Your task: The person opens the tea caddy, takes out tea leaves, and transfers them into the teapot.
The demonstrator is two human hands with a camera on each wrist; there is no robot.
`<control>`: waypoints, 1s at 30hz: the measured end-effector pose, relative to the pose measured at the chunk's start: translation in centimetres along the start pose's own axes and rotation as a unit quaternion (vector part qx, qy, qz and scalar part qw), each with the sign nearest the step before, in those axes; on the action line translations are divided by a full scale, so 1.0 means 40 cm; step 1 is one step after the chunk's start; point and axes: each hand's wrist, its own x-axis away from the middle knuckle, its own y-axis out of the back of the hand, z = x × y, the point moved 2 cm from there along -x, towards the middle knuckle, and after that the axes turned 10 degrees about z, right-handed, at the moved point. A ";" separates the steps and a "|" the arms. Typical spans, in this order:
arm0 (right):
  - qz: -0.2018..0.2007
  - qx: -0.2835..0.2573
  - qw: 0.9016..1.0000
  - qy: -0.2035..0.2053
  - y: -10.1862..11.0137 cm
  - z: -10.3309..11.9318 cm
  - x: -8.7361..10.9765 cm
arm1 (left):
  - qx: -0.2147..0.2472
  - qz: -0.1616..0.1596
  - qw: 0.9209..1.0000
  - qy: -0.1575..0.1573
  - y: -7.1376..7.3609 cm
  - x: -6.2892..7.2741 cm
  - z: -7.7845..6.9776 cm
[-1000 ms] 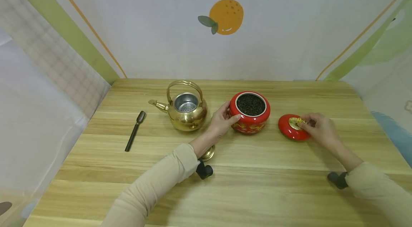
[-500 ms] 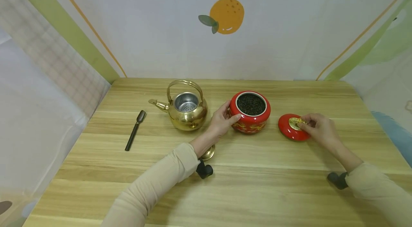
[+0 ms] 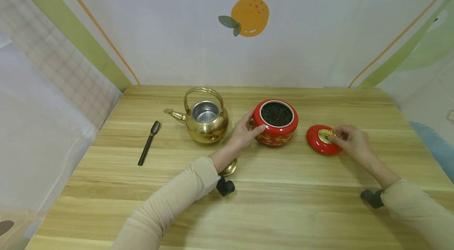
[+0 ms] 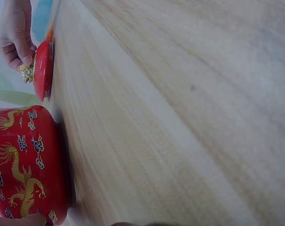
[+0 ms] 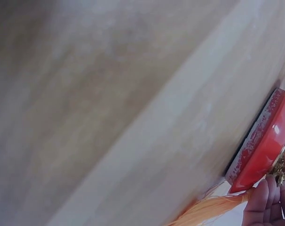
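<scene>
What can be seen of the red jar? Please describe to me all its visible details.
The red jar is squat and round, with a glossy surface like glazed ceramic and a pale rim. Golden dragons and small bluish cloud shapes decorate its side. It stands upright and uncovered on the wooden table, with dark loose bits, probably tea leaves, visible inside. It sits between the brass-coloured teapot and the red lid. The left hand grips its side.

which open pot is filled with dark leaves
The red dragon jar, gripped by the left hand; the brass-coloured teapot shows only its bare strainer.
</scene>
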 end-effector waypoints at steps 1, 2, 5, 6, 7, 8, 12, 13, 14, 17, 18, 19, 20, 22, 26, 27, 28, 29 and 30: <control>0.001 -0.001 1.000 -0.001 0.000 0.000 0.000 | 0.000 0.000 1.000 -0.001 0.000 0.000 0.000; 0.002 -0.001 1.000 -0.002 0.000 0.000 0.000 | 0.000 0.000 1.000 -0.002 0.000 0.000 0.000; 0.006 -0.002 1.000 -0.003 0.000 -0.001 0.001 | 0.001 0.001 1.000 -0.002 0.000 0.001 0.000; 0.007 -0.002 1.000 -0.003 -0.001 -0.001 0.001 | 0.002 0.001 1.000 -0.002 0.000 0.001 0.000; 0.007 -0.002 1.000 -0.003 -0.001 -0.001 0.001 | 0.001 0.001 1.000 -0.001 0.000 0.001 0.000; 0.008 -0.002 1.000 -0.003 -0.001 -0.001 0.001 | 0.002 0.001 1.000 -0.002 0.000 0.000 0.001; 0.011 -0.001 1.000 -0.005 -0.001 0.000 0.001 | -0.001 -0.001 1.000 -0.001 0.000 0.001 0.001; 0.011 -0.001 1.000 -0.005 -0.001 0.000 0.001 | -0.002 -0.001 1.000 -0.002 0.000 0.001 0.001; 0.011 -0.001 1.000 -0.004 0.000 0.000 0.001 | -0.002 0.000 1.000 -0.002 0.000 0.001 0.000; 0.009 0.000 1.000 -0.004 0.001 0.000 0.001 | -0.003 0.001 1.000 -0.001 0.000 0.000 -0.001; 0.008 0.000 1.000 -0.003 0.002 0.000 0.001 | -0.005 0.002 1.000 -0.001 -0.001 0.000 -0.003; 0.007 0.000 1.000 -0.003 0.003 0.000 0.000 | -0.006 0.002 1.000 0.000 -0.001 -0.001 -0.003; 0.007 0.001 1.000 -0.004 0.003 0.000 0.000 | -0.007 0.002 1.000 0.000 -0.001 -0.001 -0.004; 0.008 0.003 1.000 -0.007 0.005 0.001 0.000 | -0.008 0.003 1.000 -0.001 -0.001 -0.002 -0.006; 0.018 0.004 1.000 -0.016 0.007 0.002 0.001 | -0.007 0.004 1.000 -0.001 -0.001 0.000 -0.009; 0.021 0.003 1.000 -0.018 0.008 0.002 0.002 | -0.006 0.004 1.000 0.000 -0.001 0.001 -0.008; 0.025 0.002 0.999 -0.020 0.008 0.002 0.002 | -0.006 0.004 1.000 0.002 -0.001 0.002 -0.008; 0.029 0.001 0.999 -0.022 0.007 0.002 0.003 | -0.005 0.003 1.000 0.004 -0.001 0.003 -0.007; 0.033 0.000 0.999 -0.023 0.007 0.003 0.003 | -0.004 0.004 1.000 0.006 -0.001 0.003 -0.006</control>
